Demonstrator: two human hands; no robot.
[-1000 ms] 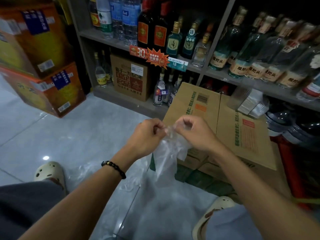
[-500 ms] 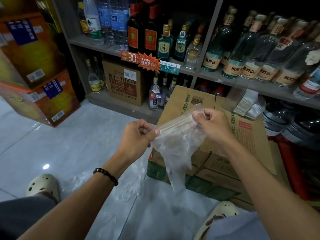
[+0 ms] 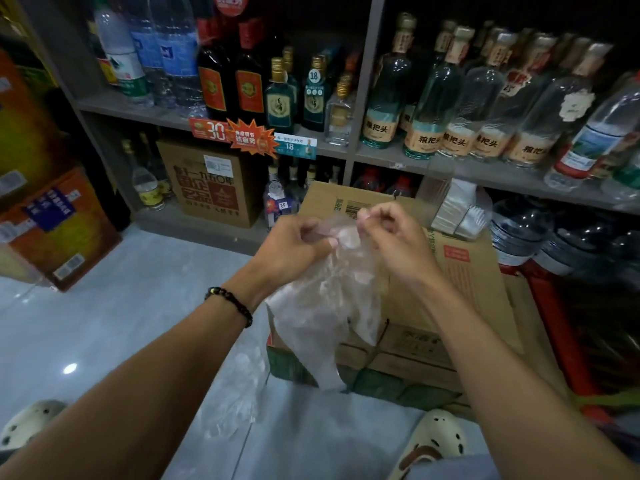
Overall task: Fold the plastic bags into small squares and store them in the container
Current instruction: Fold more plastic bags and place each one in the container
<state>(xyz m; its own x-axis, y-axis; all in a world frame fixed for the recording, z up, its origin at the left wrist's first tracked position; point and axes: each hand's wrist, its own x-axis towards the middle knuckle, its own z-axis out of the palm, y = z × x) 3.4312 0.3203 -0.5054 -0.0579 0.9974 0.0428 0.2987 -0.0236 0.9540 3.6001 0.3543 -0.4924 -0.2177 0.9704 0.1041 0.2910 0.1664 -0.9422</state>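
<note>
A clear, crumpled plastic bag (image 3: pixel 325 306) hangs in the air in front of me, above the floor and a cardboard box. My left hand (image 3: pixel 294 251) pinches its top edge on the left, and my right hand (image 3: pixel 391 237) pinches the top edge on the right, the two hands close together. The bag's lower end dangles loose below them. More clear plastic bags (image 3: pixel 232 393) lie flat on the floor under my left forearm. A clear container (image 3: pixel 453 209) holding stacked pale folded pieces stands on the box at the back right.
A large cardboard box (image 3: pixel 460 289) sits on the floor right in front, against shelves (image 3: pixel 450 164) packed with glass bottles. Orange cartons (image 3: pixel 59 223) are stacked at the left. Grey tiled floor (image 3: pixel 114 320) spreads to the left. My feet in pale clogs (image 3: pixel 436 441) show at the bottom.
My hands had drawn apart, stretching the bag's top edge wide. Now they have come back together with the top edge bunched between them.
</note>
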